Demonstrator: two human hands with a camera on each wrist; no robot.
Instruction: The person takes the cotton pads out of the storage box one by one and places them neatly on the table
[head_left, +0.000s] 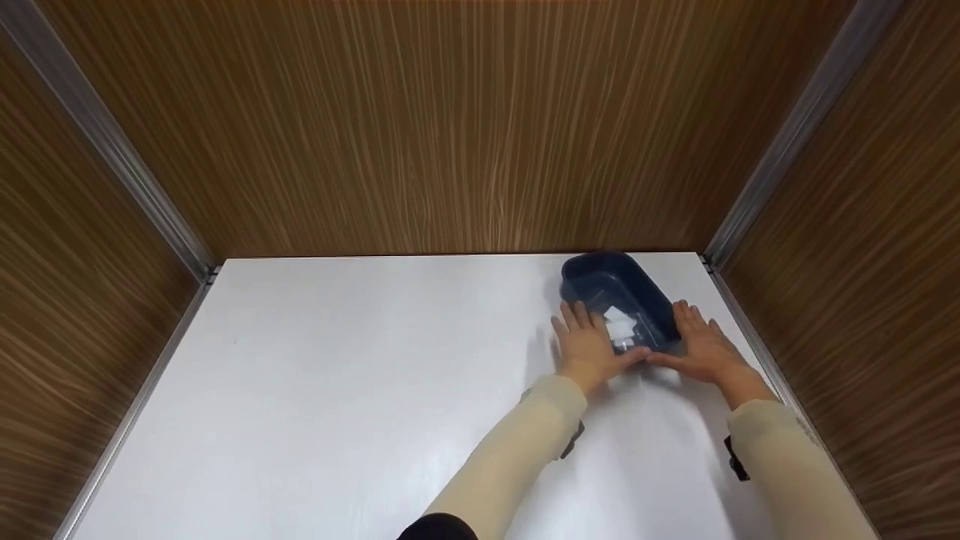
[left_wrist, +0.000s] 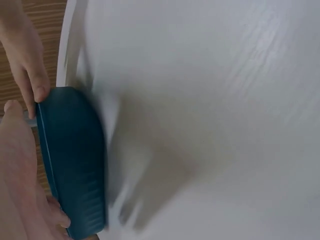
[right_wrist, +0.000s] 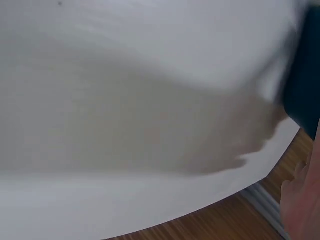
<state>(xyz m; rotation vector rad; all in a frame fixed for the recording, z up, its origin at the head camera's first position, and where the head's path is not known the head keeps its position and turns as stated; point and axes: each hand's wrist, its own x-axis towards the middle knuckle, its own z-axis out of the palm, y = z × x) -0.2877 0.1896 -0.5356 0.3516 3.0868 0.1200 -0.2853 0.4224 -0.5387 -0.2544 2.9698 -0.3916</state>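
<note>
A dark blue plastic bin [head_left: 652, 300] stands at the back right of the white table, holding white pieces [head_left: 619, 324] and something clear and shiny. Its outer wall [left_wrist: 75, 160] looks teal and ribbed in the left wrist view. My left hand [head_left: 589, 350] grips its left side near the front corner, fingers spread along the wall. Opposite, my right hand [head_left: 703, 349] holds the right front corner. Both thumbs meet by the near rim. In the right wrist view, only part of the bin [right_wrist: 302, 75] and the edge of the right hand [right_wrist: 300, 205] show.
The white tabletop [head_left: 322, 375] is bounded by a wood-grain back panel [head_left: 450, 135], a left panel [head_left: 75, 262] and a right panel [head_left: 862, 300]. Metal strips [head_left: 795, 127] line the corners. The bin is close to the back panel.
</note>
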